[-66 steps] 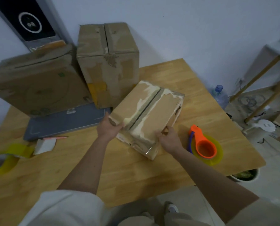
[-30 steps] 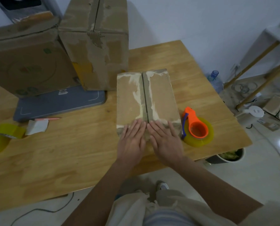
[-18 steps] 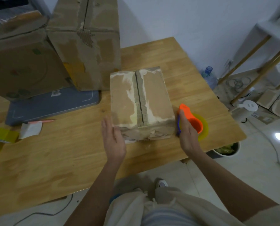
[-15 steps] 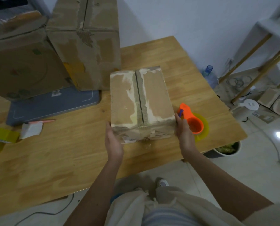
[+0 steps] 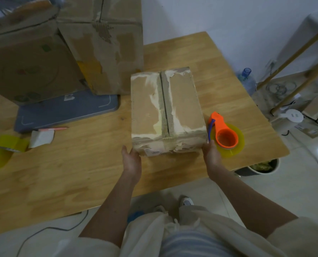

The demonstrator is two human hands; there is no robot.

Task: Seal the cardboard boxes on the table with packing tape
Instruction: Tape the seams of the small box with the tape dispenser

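Both hands are bracing the small box [image 5: 166, 112] at mid-table, left hand [image 5: 131, 160] and right hand [image 5: 211, 154] flat against its near corners, seam running 12-to-6, tape dispenser [image 5: 224, 135] lying just at 1 o'clock of the right hand, nearer it.

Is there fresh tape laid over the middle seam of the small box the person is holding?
No: the seam of the small box shows as an open dark gap, and the orange tape dispenser lies untouched on the table.

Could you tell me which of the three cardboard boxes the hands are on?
The small box nearest the table edge; the two bigger boxes stand untouched behind it.
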